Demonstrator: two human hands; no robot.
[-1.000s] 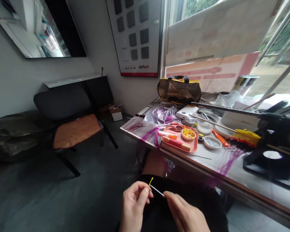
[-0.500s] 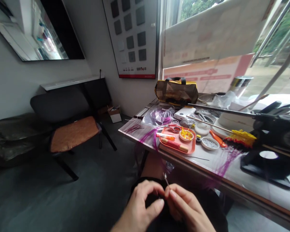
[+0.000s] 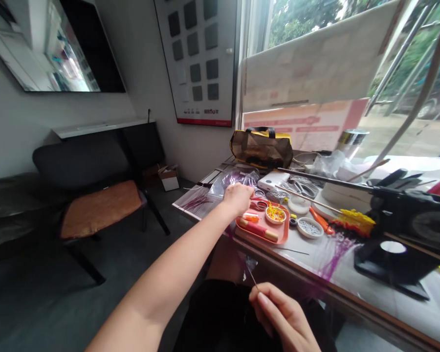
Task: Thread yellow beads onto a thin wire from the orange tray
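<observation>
My left hand (image 3: 237,198) is stretched out over the table's near left part, at the left end of the orange tray (image 3: 262,233), beside the red-handled scissors (image 3: 258,203). Its fingers curl downward; what they touch is hidden. My right hand (image 3: 284,315) stays low over my lap and pinches a thin needle (image 3: 252,277) that points up and left. On the tray stand a small bowl of yellow and orange bits (image 3: 275,214) and an orange tube (image 3: 264,231). Purple strands (image 3: 335,249) lie across the table.
A second small bowl of grey beads (image 3: 309,227) sits right of the tray. A brown and yellow bag (image 3: 261,142) stands at the back. A black device (image 3: 403,234) fills the right side. A dark chair with an orange cushion (image 3: 99,205) stands to the left.
My left hand left my lap and reached up to the tray on the table. My right hand stayed low with the needle. The yellow bit seen on the needle earlier is no longer visible.
</observation>
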